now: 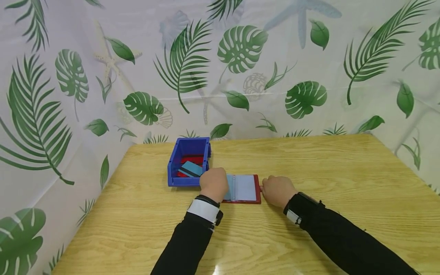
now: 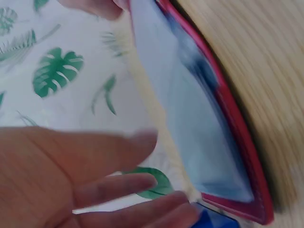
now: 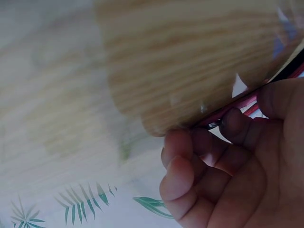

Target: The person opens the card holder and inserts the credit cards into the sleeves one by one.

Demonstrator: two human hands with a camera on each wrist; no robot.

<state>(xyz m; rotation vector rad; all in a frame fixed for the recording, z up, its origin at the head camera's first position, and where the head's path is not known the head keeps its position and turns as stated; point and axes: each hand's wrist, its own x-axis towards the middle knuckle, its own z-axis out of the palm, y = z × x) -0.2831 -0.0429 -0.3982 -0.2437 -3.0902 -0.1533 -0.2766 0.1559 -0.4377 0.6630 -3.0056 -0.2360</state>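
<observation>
A small red card holder lies spread open on the table, its pale, see-through sleeves facing up and metal rings along the fold. Over its left half is my left hand. In the left wrist view the thumb and fingers of that hand reach out fairly straight beside the sleeves, holding nothing; contact with them cannot be told. At the right edge of the holder, my right hand pinches its narrow strap. A small metal snap shows between the curled fingers.
Just behind and left of the card holder stands a blue plastic bin, close to my left hand. Inside it lie a light blue card holder with a dark band and red ones. A leaf-patterned sheet hangs behind the wooden table.
</observation>
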